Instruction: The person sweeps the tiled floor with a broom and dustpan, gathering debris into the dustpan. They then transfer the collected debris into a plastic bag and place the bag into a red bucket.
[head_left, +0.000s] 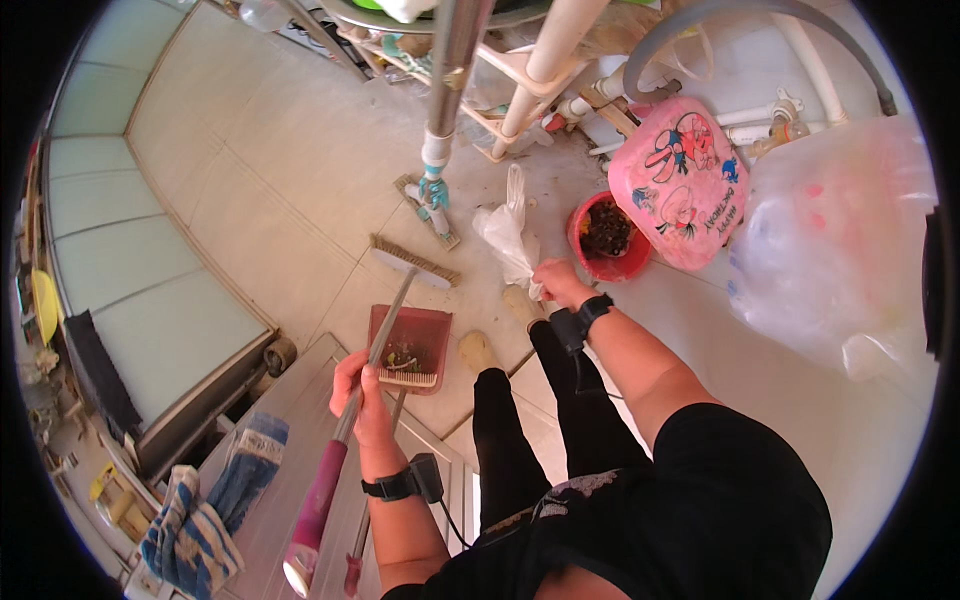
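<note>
My left hand (363, 390) is closed round the metal pole of a broom with a purple grip. The broom's head (414, 262) has bristles and lies over the tiled floor in front of me. Below it a red dustpan (377, 330) with a comb-like strip holds green and pale scraps; its handle runs down behind my left forearm. My right hand (556, 280) grips a white plastic bag (510, 238), which hangs above the floor. Just right of the bag stands a red bucket (577, 247) with dark waste in it.
A squeegee-like mop head (426, 212) on a metal pole rests beyond the broom. A plastic rack (517, 105) stands ahead. At right are a pink printed stool or cushion (682, 184), pipes and a large clear plastic bag (825, 247). A striped towel (247, 457) hangs at lower left.
</note>
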